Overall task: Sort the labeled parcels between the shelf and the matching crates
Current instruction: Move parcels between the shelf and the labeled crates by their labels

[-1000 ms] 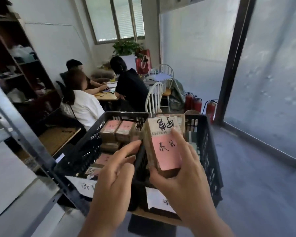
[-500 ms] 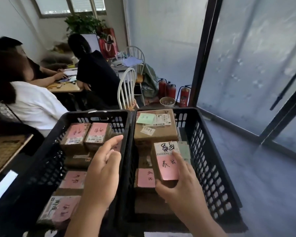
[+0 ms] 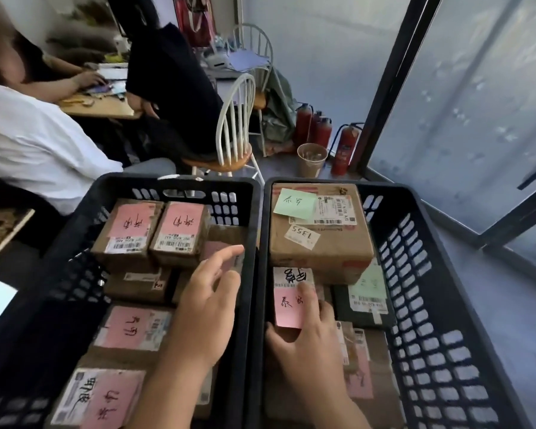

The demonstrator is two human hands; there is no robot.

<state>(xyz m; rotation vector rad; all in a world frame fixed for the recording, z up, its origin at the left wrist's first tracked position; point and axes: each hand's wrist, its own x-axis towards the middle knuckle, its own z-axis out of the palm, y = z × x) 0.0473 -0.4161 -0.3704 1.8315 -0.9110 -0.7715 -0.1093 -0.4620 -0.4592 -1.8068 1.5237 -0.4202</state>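
Two black slotted crates sit side by side across the lower half of the frame — left crate (image 3: pixel 84 218), right crate (image 3: pixel 415 230) — their inner walls touching at centre.

Right hand (image 3: pixel 310 345), lower centre-right: fingers curled round a small brown parcel (image 3: pixel 291 300) with a pink note and a white printed label. Thumb on its near end, the other fingers over the top face. The parcel lies low inside the right crate, close against that crate's left wall, just in front of a large brown box (image 3: pixel 319 243) carrying a green note (image 3: pixel 294 203). The grip comes from above and behind, probably so the pink label stays face-up and readable as the parcel settles. Whether it already rests on the parcels under it, cannot tell.

Left hand (image 3: pixel 209 308), lower centre: fingers loosely spread, holding nothing, hovering over the left crate by its right wall, index pointing toward upper centre. Reads as free, perhaps ready to steady or reach.

Left crate holds pink-labelled parcels — an upright pair (image 3: pixel 155 230) at its far end, flatter ones nearer the camera. Right crate shows green and pink notes together; handwriting presumably decides the match, not colour. Characters too small to read with confidence.

Judgement: placement nearly complete, release pending.

Background, upper left: seated people at a tabletop (image 3: pixel 99 108); white chair (image 3: pixel 235 119) upper centre; red fire extinguishers (image 3: pixel 322 131) by the glass.
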